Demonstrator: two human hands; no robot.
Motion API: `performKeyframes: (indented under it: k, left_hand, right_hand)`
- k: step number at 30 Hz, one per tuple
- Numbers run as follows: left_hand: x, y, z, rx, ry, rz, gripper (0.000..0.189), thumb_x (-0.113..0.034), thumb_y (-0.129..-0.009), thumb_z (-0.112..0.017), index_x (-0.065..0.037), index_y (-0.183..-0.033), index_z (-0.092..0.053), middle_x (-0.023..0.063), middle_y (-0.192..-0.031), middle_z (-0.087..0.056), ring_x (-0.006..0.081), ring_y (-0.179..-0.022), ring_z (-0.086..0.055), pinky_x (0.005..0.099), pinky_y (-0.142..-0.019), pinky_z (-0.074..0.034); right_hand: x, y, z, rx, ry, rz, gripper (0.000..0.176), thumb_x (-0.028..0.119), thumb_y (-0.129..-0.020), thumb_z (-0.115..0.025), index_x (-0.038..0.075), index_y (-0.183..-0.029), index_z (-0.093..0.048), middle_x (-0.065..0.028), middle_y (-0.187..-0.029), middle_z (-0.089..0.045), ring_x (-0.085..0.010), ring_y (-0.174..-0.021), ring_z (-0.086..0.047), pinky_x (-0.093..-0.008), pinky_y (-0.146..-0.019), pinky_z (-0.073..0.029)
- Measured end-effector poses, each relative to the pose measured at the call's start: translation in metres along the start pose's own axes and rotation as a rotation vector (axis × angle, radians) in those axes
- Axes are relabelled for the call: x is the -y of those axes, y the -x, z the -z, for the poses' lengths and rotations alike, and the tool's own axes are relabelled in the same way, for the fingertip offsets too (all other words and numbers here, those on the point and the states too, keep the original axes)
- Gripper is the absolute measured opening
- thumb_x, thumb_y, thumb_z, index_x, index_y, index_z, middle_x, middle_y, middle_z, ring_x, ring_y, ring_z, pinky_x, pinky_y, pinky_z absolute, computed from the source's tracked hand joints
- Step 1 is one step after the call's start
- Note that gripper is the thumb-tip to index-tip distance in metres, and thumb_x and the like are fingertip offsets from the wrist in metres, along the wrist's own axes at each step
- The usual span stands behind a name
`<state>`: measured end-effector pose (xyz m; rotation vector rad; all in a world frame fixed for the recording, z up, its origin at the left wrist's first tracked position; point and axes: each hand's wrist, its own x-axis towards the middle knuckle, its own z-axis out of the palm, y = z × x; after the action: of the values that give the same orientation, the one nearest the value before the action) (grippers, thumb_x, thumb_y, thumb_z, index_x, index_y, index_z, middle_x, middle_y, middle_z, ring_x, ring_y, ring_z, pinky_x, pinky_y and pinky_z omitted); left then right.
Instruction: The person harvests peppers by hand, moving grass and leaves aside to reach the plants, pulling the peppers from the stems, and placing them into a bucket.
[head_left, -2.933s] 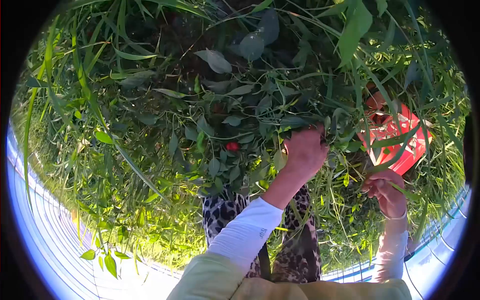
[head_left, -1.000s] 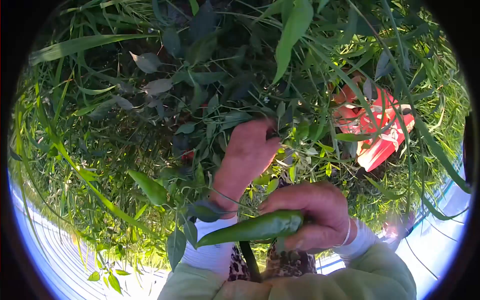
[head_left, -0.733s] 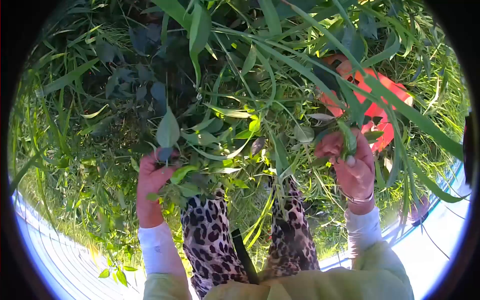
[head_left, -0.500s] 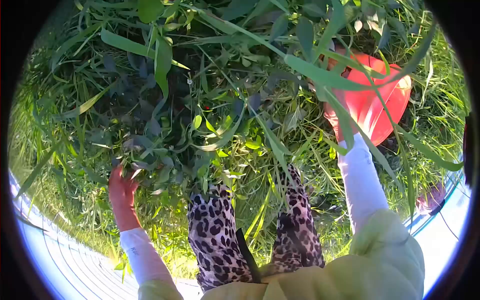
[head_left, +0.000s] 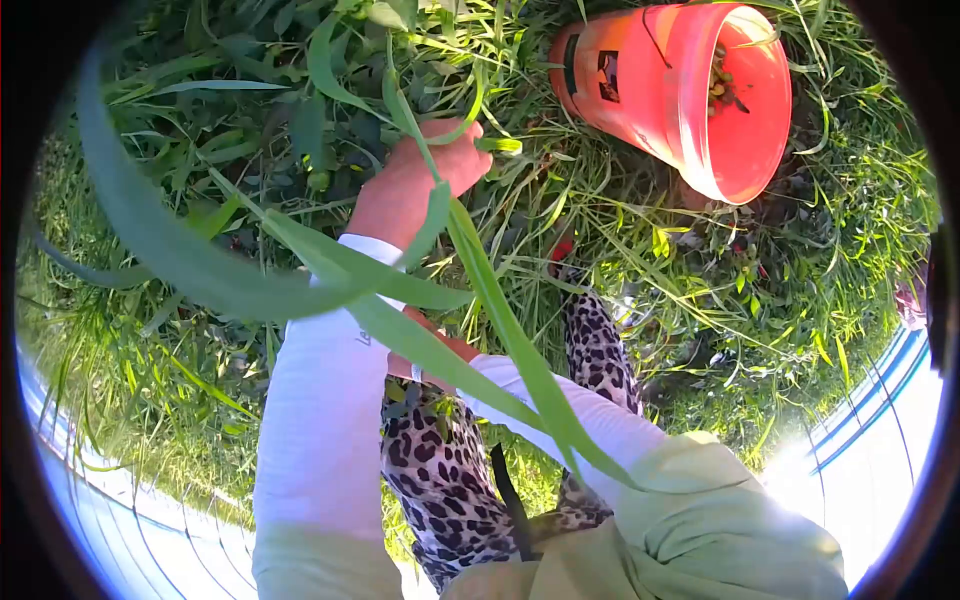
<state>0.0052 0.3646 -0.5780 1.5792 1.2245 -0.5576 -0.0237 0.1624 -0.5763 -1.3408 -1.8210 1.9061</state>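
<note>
My left hand [head_left: 425,180] reaches into the tangled green plants [head_left: 310,140] at upper centre, its fingers curled closed. A yellow-green leaf [head_left: 500,145] sticks out by its knuckles; what lies inside the fist is hidden. Below it, my right hand [head_left: 430,345] is crossed over toward the left, beside my left forearm and above my knee. Long grass blades [head_left: 510,340] and the left sleeve cover most of its fingers. An orange-red bucket [head_left: 640,85] lies tipped among the plants at upper right, mouth facing right, with some small leafy bits inside. Neither hand touches it.
A small red thing [head_left: 562,250] shows in the grass just above my knee in leopard-print trousers [head_left: 600,350]. Broad grass blades hang close before the camera. Pale sheeting with dark lines [head_left: 860,450] borders the growth at lower right and lower left.
My right hand has left the bucket and crossed to the left. My left hand has moved up and right, from open-looking to closed. The bucket now appears higher, its mouth in view.
</note>
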Motion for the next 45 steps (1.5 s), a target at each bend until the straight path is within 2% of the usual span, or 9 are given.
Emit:
performKeyframes:
  k: [4,8,15,19,30,35,40,44,45]
  left_hand:
    - [0.087,0.042,-0.120,-0.032,-0.611,-0.011,0.053,-0.037,-0.067,-0.066,-0.013,-0.113,-0.054,0.0167,-0.133,-0.035,0.0401,-0.126,-0.025,0.0641,-0.096,-0.022]
    - [0.160,0.125,-0.106,0.249,-0.737,0.061,0.046,-0.032,-0.075,-0.051,-0.003,-0.111,-0.052,0.0195,-0.136,-0.030,0.0400,-0.131,-0.018,0.0645,-0.099,-0.015]
    - [0.253,0.181,-0.063,0.040,-0.961,-0.028,0.040,-0.016,-0.071,-0.056,-0.010,-0.110,-0.055,0.0070,-0.136,-0.033,0.0296,-0.131,-0.021,0.0572,-0.101,-0.023]
    - [0.246,0.177,-0.068,-0.013,-0.716,-0.019,0.045,-0.015,-0.069,-0.059,-0.008,-0.113,-0.051,0.0078,-0.132,-0.038,0.0311,-0.126,-0.030,0.0432,-0.101,-0.031]
    - [0.259,0.181,-0.131,-0.132,-0.461,0.000,0.050,-0.020,-0.057,-0.070,-0.010,-0.104,-0.057,0.0095,-0.117,-0.051,0.0321,-0.123,-0.036,0.0465,-0.103,-0.029]
    - [0.254,0.172,-0.120,-0.209,-0.023,0.016,0.028,-0.016,-0.056,-0.074,-0.008,-0.079,-0.060,0.0106,-0.106,-0.056,0.0314,-0.112,-0.045,0.0404,-0.098,-0.035]
    - [0.253,0.163,-0.117,-0.179,0.153,-0.010,0.017,-0.012,-0.061,-0.073,-0.005,-0.068,-0.059,0.0140,-0.113,-0.054,0.0298,-0.117,-0.043,0.0334,-0.092,-0.036]
    - [0.248,0.163,-0.119,-0.237,0.280,-0.011,0.019,-0.007,-0.066,-0.072,-0.002,-0.077,-0.056,0.0054,-0.092,-0.056,0.0172,-0.089,-0.052,0.0310,-0.084,-0.042]
    - [0.252,0.163,-0.122,-0.248,0.267,-0.033,0.021,-0.005,-0.068,-0.071,-0.002,-0.083,-0.057,0.0028,-0.087,-0.057,0.0135,-0.083,-0.054,0.0289,-0.079,-0.044]
  right_hand:
    - [-0.011,0.079,0.031,0.247,0.019,-0.113,0.048,0.024,-0.067,-0.063,0.007,-0.110,-0.054,-0.0150,-0.124,-0.042,-0.0350,-0.120,-0.035,-0.0513,-0.087,-0.042]
    - [-0.052,0.162,0.055,0.166,-0.116,-0.012,0.040,0.019,-0.064,-0.067,0.006,-0.100,-0.058,-0.0131,-0.116,-0.051,-0.0313,-0.114,-0.043,-0.0467,-0.088,-0.043]
    - [-0.067,0.176,0.133,0.207,-1.040,-0.433,0.026,0.006,-0.076,-0.063,0.003,-0.101,-0.056,-0.0036,-0.087,-0.062,-0.0113,-0.084,-0.059,-0.0277,-0.079,-0.047]
    - [-0.070,0.129,0.160,0.033,-1.306,-0.240,0.023,0.001,-0.074,-0.058,0.003,-0.096,-0.051,-0.0081,-0.087,-0.061,-0.0189,-0.081,-0.061,-0.0320,-0.077,-0.047]
    - [-0.075,-0.081,0.107,-0.365,-0.807,-0.360,0.030,0.019,-0.072,-0.062,0.000,-0.094,-0.060,-0.0115,-0.076,-0.063,-0.0172,-0.074,-0.062,-0.0276,-0.071,-0.048]
    - [-0.111,-0.064,0.050,-0.076,-0.790,-0.558,0.033,0.031,-0.069,-0.065,0.007,-0.091,-0.067,-0.0120,-0.079,-0.064,-0.0237,-0.076,-0.063,-0.0334,-0.071,-0.048]
    - [-0.127,-0.044,0.018,-0.214,-0.452,-0.472,0.034,0.031,-0.074,-0.060,0.010,-0.100,-0.063,-0.0158,-0.092,-0.063,-0.0330,-0.085,-0.060,-0.0383,-0.074,-0.047]
    - [-0.159,-0.085,-0.032,0.133,-0.004,-0.380,0.025,0.027,-0.079,-0.058,0.008,-0.095,-0.063,-0.0121,-0.090,-0.063,-0.0177,-0.067,-0.058,-0.0304,-0.054,-0.046]
    - [-0.156,-0.089,-0.034,0.184,-0.512,-0.306,0.023,0.026,-0.080,-0.056,0.007,-0.092,-0.063,-0.0102,-0.084,-0.062,-0.0138,-0.061,-0.055,-0.0279,-0.050,-0.044]
